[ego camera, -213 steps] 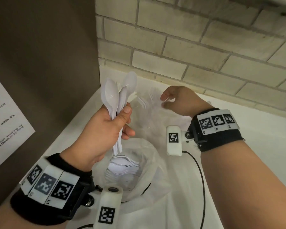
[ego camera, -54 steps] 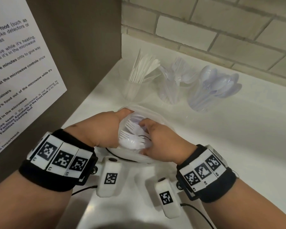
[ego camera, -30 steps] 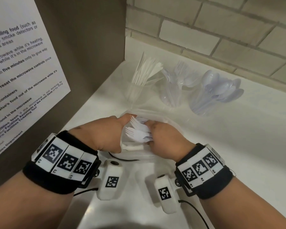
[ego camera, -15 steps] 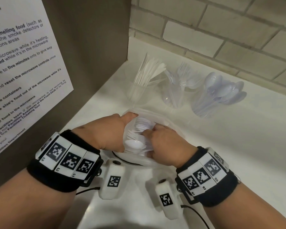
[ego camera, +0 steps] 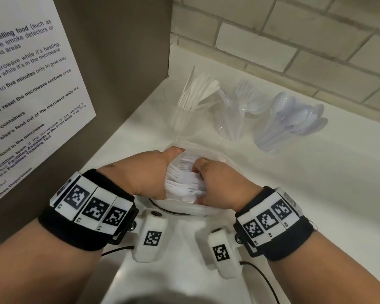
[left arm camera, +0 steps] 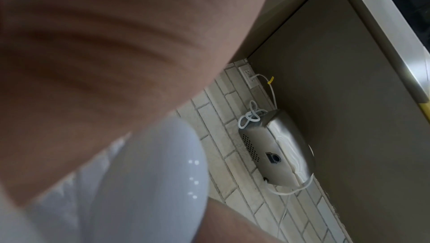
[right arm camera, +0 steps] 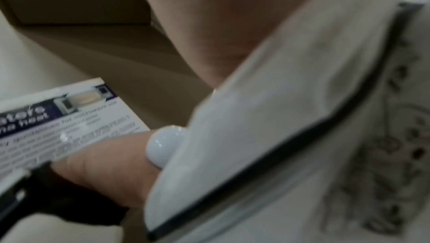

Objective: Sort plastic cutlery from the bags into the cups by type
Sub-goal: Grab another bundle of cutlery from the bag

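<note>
**Plastic cutlery bunched between both hands in the bag**

Plastic cutlery [ego camera: 184, 181], white forks and at least one spoon, lies bundled in a clear bag [ego camera: 217, 155] on the white tabletop [ego camera: 316, 194], near the front edge. The bundle's long axis runs roughly left to right across the bag's mouth; the fork tines that show point left, toward the left hand.

The left hand [ego camera: 145, 172] is at the left side of the bag's mouth, thumb stretched along the rim, with the cutlery against its palm; in the left wrist view a spoon bowl [left arm camera: 151, 182] lies close under the palm. Whether its fingers are curled round the pieces cannot be told. The right hand [ego camera: 219, 183] reaches in from the right, fingers curled down over the bundle and gripping it.

Behind the bag three clear cups stand in a row before the brick wall. The knife cup [ego camera: 184, 119] is on the left, blades fanned up and leaning right. The fork cup [ego camera: 230, 126] is in the middle, tines up. The spoon cup [ego camera: 270, 137] is on the right, bowls up and leaning right.

A printed notice [ego camera: 31, 80] hangs on the brown panel to the left.
</note>
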